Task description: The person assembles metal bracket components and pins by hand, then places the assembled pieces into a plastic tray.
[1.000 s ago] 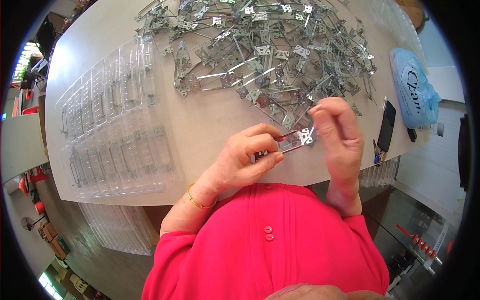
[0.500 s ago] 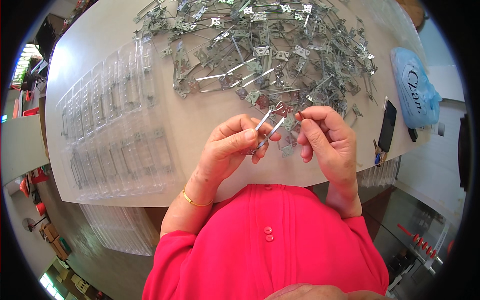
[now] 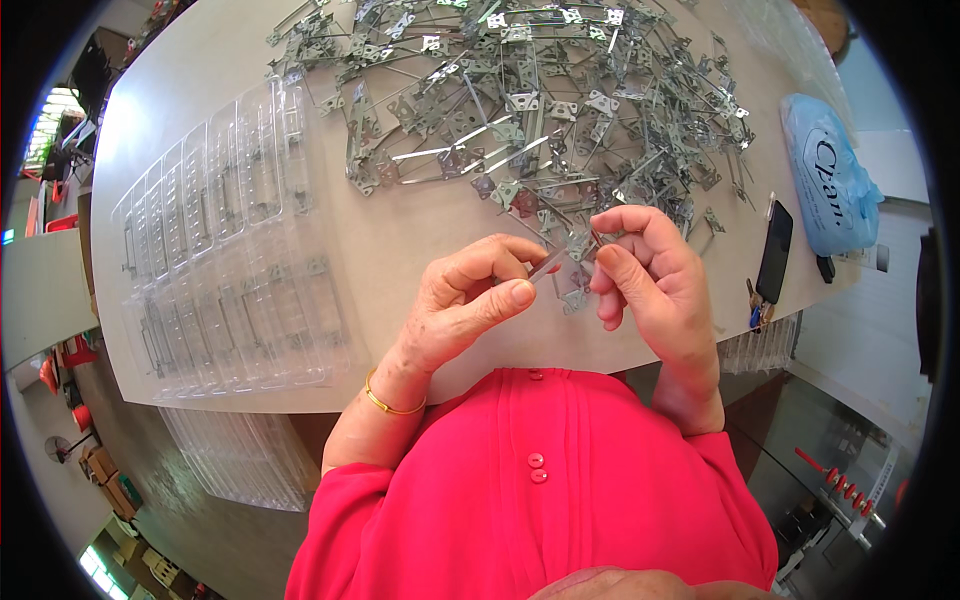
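My left hand (image 3: pixel 455 305) pinches a thin metal strip piece (image 3: pixel 546 266) between thumb and fingers, its free end slanting up toward the other hand. The fingers cover the rest of this piece. Close by on the right, my right hand (image 3: pixel 658 290) is closed, thumb against curled fingers. A small dark edge shows at its index fingertip, too little to name. Just beyond both hands spreads a heap of metal brackets (image 3: pixel 570 105), flat punched plates joined by thin rods. A few loose plates (image 3: pixel 574 300) lie on the table under my hands.
Clear plastic trays (image 3: pixel 225 260) with slots, some holding metal pieces, lie on the left of the table (image 3: pixel 400 225). A phone (image 3: pixel 775 255), keys (image 3: pixel 757 312) and a blue plastic bag (image 3: pixel 828 180) sit at the right edge. More clear trays (image 3: pixel 235 455) are stacked below the left edge.
The metal piece in my left hand has turned, so its two strips now look like one narrow, foreshortened strip. My left thumb has shifted right. My right hand has barely moved.
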A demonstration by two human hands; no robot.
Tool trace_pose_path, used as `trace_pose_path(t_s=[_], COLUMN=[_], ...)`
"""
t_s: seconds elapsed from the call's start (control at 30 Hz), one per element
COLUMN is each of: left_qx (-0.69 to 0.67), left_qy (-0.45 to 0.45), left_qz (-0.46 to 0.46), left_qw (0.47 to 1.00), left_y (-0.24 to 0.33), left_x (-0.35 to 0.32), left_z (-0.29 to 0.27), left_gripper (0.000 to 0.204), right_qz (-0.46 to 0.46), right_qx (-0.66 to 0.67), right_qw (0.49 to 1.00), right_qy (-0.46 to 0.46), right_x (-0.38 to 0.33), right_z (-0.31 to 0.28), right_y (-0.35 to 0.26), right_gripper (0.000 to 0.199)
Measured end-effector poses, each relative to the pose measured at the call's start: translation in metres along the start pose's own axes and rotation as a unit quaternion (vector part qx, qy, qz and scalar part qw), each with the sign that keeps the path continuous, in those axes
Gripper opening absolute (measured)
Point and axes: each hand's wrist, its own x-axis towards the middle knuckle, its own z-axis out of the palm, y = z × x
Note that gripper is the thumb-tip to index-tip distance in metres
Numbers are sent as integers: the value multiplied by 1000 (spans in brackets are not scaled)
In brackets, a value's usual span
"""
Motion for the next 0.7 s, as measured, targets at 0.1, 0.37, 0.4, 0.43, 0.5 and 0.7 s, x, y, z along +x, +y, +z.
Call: trace_pose_path(t_s=[0.1,0.37,0.4,0.43,0.5,0.7], left_qx=[85,141,165,165,212,250], left_qy=[-15,-38,-42,-41,-44,-75], left_qz=[94,105,111,111,96,122], left_qw=[992,984,979,979,971,958], left_y=[-6,-5,-5,-4,-2,0], left_x=[2,4,4,3,2,4], left_z=[0,4,4,4,7,9], left_gripper=[23,19,17,17,15,14], right_qz=[34,115,123,123,134,-37], right_qx=[41,96,92,92,47,-143], right_qw=[998,983,983,983,984,984], right_qy=[-44,-109,-103,-103,-103,-100], right_x=[1,7,7,7,7,7], right_z=[-7,-23,-23,-23,-22,-30], right_y=[-7,-7,-6,-6,-5,4], right_gripper=[24,23,22,22,21,16])
